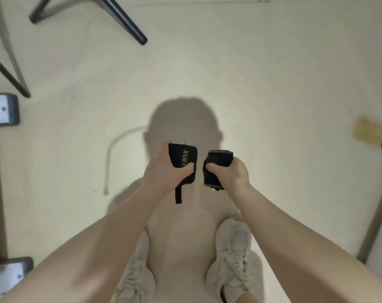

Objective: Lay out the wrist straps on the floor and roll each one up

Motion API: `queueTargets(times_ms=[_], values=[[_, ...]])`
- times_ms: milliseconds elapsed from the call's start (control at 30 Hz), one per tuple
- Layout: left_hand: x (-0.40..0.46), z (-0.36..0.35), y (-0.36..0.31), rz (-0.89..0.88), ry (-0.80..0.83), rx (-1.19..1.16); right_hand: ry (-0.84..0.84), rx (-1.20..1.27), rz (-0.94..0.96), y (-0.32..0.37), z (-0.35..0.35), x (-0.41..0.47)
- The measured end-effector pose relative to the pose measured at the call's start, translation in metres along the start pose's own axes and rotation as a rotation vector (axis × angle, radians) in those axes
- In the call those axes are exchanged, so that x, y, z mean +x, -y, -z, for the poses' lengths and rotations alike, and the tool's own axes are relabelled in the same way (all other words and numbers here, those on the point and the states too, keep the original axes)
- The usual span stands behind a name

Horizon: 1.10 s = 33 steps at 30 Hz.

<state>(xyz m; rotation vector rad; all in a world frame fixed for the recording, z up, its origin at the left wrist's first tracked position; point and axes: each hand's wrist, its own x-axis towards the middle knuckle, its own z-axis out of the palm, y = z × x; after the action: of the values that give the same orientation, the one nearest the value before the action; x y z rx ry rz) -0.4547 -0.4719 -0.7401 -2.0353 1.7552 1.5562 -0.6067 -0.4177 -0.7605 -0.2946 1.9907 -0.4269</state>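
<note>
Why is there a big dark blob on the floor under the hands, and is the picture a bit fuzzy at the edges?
In the head view, the blob is the person's own shadow, cast by light from above and behind onto the pale floor. The chair legs and the edges look smeared and bent by the wide lens; the left hand and right hand, each gripping a black wrist strap, are sharper.

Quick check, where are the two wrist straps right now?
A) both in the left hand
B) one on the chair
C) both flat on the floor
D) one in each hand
D: the left hand grips the lettered strap, the right hand grips the other strap, both above the floor.
</note>
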Motion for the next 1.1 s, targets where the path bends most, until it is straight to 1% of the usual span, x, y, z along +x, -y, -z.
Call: queueTargets(times_ms=[133, 233, 333, 433, 500, 533, 600, 667, 733, 800, 900, 1000, 1100], values=[[-0.090, 0.082, -0.077, -0.091, 0.097, 0.143, 0.033, -0.041, 0.024, 0.057, 0.068, -0.106], [-0.159, 0.147, -0.150, -0.148, 0.123, 0.218, 0.110, 0.045, 0.060, 0.110, 0.133, -0.197], [-0.229, 0.204, -0.229, -0.256, 0.172, 0.300, 0.129, 0.091, 0.151, 0.159, 0.197, -0.294], [-0.288, 0.248, -0.305, -0.425, 0.229, 0.396, -0.005, 0.144, 0.249, 0.190, 0.254, -0.379], [-0.327, 0.260, -0.346, -0.514, 0.237, 0.439, -0.105, 0.234, 0.320, 0.194, 0.289, -0.429], [-0.346, 0.258, -0.362, -0.541, 0.247, 0.427, -0.141, 0.297, 0.321, 0.189, 0.307, -0.455], [-0.378, 0.247, -0.385, -0.548, 0.325, 0.375, -0.191, 0.405, 0.305, 0.166, 0.342, -0.496], [-0.406, 0.219, -0.400, -0.533, 0.483, 0.336, -0.237, 0.458, 0.281, 0.131, 0.376, -0.530], [-0.441, 0.177, -0.417, -0.553, 0.617, 0.321, -0.330, 0.542, 0.248, 0.083, 0.407, -0.564], [-0.482, 0.123, -0.437, -0.597, 0.723, 0.292, -0.418, 0.648, 0.219, 0.031, 0.439, -0.592], [-0.561, 0.033, -0.449, -0.654, 0.869, 0.301, -0.490, 0.731, 0.172, -0.054, 0.475, -0.635], [-0.645, -0.059, -0.442, -0.713, 1.022, 0.336, -0.484, 0.748, 0.141, -0.147, 0.507, -0.676], [-0.727, -0.142, -0.427, -0.712, 1.115, 0.352, -0.538, 0.769, 0.106, -0.247, 0.545, -0.717]])
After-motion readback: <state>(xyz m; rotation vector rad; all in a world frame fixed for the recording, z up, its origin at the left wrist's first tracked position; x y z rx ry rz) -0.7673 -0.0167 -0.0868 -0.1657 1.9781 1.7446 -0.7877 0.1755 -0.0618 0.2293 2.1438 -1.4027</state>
